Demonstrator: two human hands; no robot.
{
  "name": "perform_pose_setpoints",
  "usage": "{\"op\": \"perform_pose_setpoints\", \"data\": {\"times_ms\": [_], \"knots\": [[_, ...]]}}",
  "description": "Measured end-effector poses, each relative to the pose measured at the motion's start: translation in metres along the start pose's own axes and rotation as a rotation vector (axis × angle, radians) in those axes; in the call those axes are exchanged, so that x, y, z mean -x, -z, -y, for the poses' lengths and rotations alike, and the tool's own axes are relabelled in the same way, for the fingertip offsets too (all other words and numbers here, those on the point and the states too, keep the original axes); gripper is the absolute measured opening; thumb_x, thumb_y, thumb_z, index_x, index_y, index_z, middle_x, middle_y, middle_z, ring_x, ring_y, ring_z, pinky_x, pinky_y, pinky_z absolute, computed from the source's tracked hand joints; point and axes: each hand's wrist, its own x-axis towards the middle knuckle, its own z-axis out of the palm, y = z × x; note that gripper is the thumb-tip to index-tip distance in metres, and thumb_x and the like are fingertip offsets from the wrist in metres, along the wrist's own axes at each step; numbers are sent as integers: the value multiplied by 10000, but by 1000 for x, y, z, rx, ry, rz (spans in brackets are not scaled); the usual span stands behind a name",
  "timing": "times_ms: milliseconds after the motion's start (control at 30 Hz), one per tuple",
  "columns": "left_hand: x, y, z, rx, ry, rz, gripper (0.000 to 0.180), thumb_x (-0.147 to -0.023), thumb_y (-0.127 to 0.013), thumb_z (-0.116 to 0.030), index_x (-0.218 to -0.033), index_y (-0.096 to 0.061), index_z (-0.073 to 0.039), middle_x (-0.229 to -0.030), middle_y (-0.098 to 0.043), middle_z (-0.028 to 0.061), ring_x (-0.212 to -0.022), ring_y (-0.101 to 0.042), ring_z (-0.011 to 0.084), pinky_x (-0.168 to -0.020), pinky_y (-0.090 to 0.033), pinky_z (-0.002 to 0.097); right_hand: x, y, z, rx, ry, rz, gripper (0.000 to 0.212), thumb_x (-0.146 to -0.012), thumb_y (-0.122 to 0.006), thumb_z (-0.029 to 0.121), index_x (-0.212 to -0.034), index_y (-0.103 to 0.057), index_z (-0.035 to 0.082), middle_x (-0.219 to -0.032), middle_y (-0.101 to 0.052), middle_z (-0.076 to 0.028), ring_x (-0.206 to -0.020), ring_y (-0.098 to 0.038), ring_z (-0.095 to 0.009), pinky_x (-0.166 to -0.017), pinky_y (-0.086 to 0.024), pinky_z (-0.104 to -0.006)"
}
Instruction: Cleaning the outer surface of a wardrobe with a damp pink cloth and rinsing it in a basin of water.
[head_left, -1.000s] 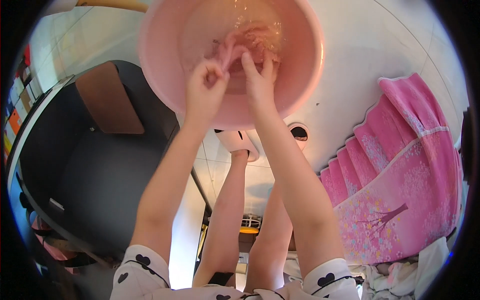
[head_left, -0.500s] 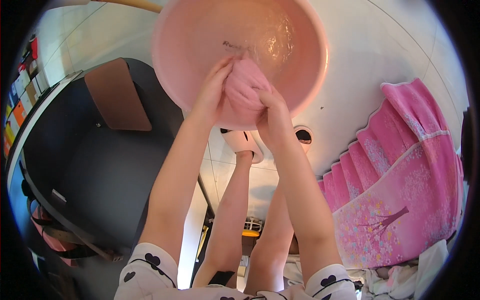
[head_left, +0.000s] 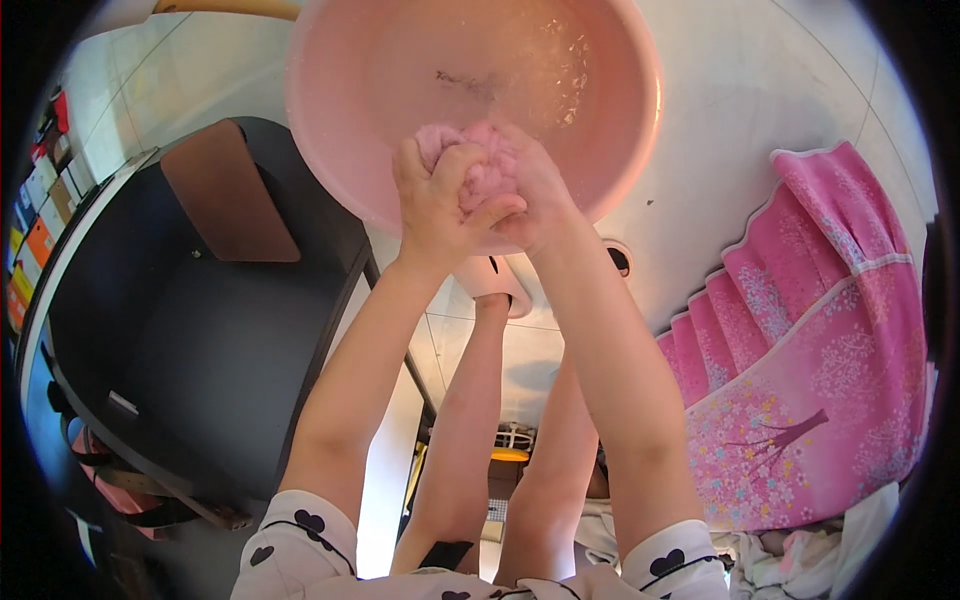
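Observation:
A wet pink cloth (head_left: 490, 178) is bunched into a tight wad between my two hands. My left hand (head_left: 432, 200) curls around its left side, thumb laid across the front. Around the right side wraps my right hand (head_left: 535, 185), fingers pressed into the folds. Both hands hold the cloth over the near part of a large round pink basin (head_left: 640, 150), which contains water with ripples and glints at its right. What kind of cloth it is, the folds do not show.
A black table (head_left: 190, 340) with a brown mat (head_left: 230, 190) stands at left. Pink flowered pleated fabric (head_left: 800, 380) hangs at right, above heaped pale cloths (head_left: 800, 565). White slippers (head_left: 490, 275) are on the tiled floor below the basin. Colourful boxes (head_left: 40, 240) line the far left.
The cloth has gone from a smooth, longer bundle to a crumpled wad. My left hand has turned and closed over its front, and my right hand has shifted around its right side.

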Motion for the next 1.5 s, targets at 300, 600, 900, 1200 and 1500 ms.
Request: {"op": "perform_pose_setpoints", "data": {"times_ms": [300,600,900,1200,1500], "knots": [[4,-13,7,748,835,-83,256,-859,-626,-276,-870,-556,-31,-690,-514,12,-680,-493,134,-650,-433,306,-27,-15,-31,242,539,-302,363,-868,-610,390,-836,-533,37,-680,-556,-20,-578,-531,-112,-526,-441,-249],[0,-17,6,1241,1350,-186,284,-927,-476,-342,-856,-577,-86,-754,-543,-7,-686,-518,81,-626,-424,221,-16,-15,-43,1027,848,-533,350,-873,-565,311,-713,-559,-1,-622,-567,-150,-618,-560,-275,-585,-447,-378],[-2,19,-53,978,1155,-132,342,-913,-514,-296,-1200,-464,-117,-1106,-540,3,-936,-541,100,-750,-435,250,38,0,-39,1023,878,-304,219,-853,-522,177,-987,-536,5,-957,-580,-145,-795,-598,-272,-676,-478,-368],[23,91,-118,1028,932,-79,333,-838,-558,-84,-1150,-442,-57,-1146,-497,50,-1001,-526,126,-875,-424,274,157,-57,-41,276,505,83,435,-814,-485,30,-1246,-430,31,-1115,-542,-75,-1039,-515,-161,-892,-410,-316],[39,183,-258,794,660,-208,214,-887,-544,-107,-1082,-469,-61,-1027,-511,22,-955,-493,95,-820,-385,209,244,-97,-53,43,313,327,436,-851,-408,-6,-1279,-398,77,-1146,-532,-83,-1010,-540,-200,-815,-476,-385]]}}
